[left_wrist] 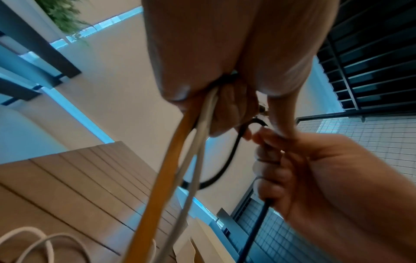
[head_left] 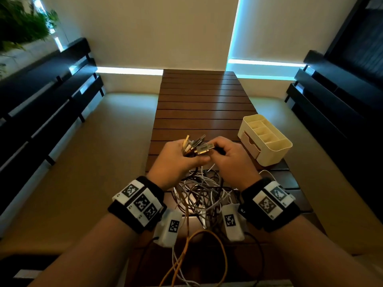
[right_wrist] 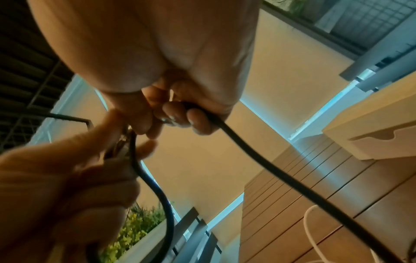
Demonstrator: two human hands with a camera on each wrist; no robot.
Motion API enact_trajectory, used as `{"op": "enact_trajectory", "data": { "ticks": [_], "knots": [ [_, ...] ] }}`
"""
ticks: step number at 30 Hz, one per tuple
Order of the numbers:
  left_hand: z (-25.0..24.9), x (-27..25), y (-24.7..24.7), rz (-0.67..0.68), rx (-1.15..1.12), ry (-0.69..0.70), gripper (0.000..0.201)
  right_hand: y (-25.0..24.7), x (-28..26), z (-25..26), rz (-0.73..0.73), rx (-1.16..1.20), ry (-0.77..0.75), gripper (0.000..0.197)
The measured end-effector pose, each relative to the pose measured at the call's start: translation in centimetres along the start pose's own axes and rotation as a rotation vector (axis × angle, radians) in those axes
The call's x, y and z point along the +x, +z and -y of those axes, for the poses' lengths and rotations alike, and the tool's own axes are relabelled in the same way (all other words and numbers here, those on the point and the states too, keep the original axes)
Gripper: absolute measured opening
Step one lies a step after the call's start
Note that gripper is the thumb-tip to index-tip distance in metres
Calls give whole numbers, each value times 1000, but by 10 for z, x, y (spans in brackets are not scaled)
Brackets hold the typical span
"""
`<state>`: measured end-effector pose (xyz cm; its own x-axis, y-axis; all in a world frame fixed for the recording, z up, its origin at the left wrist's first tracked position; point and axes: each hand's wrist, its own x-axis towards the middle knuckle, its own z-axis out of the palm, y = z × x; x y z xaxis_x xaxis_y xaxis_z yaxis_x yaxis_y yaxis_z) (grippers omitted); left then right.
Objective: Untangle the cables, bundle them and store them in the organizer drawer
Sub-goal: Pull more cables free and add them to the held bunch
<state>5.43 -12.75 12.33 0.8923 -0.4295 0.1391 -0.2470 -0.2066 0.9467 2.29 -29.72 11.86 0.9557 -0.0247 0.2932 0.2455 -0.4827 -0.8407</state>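
The left hand [head_left: 176,158] grips a bunch of cable plugs [head_left: 193,144] pointing far and right. The right hand [head_left: 232,158] pinches the black cable [right_wrist: 258,153].

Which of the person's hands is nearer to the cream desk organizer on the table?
Right. The right hand holds a black cable beside the organizer, just left of its drawer. The left hand, gripping the bunch of cable plugs, sits farther left, beyond the right hand.

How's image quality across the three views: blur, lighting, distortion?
Head: dim and warm, strong wide-angle bend, cyan glare strips behind the table. Left wrist: orange cable smeared close to the lens. Right wrist: soft overall, black cable fairly readable, left hand blurred.
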Motion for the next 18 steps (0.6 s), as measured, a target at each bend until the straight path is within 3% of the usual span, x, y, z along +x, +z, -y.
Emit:
{"op": "enact_trajectory", "data": {
  "ticks": [4, 9, 12, 15, 18],
  "knots": [
    [2, 1, -4, -22, 121, 11, 19, -3, -5, -1, -20, 97, 41, 14],
    [-6, 5, -31, -198, -171, -33, 20, 2, -22, -40, 76, 181, 266, 14],
    [8, 2, -45, -125, 59, -144, 26, -4, -27, -46, -8, 355, 348, 15],
    [30, -12, -46, 37, 254, -336, 27, -16, -19, -38, -68, 150, 240, 13],
    [34, -18, -50, -154, 146, -301, 23, -25, -8, -31, 53, -180, 172, 11]
  ]
}}
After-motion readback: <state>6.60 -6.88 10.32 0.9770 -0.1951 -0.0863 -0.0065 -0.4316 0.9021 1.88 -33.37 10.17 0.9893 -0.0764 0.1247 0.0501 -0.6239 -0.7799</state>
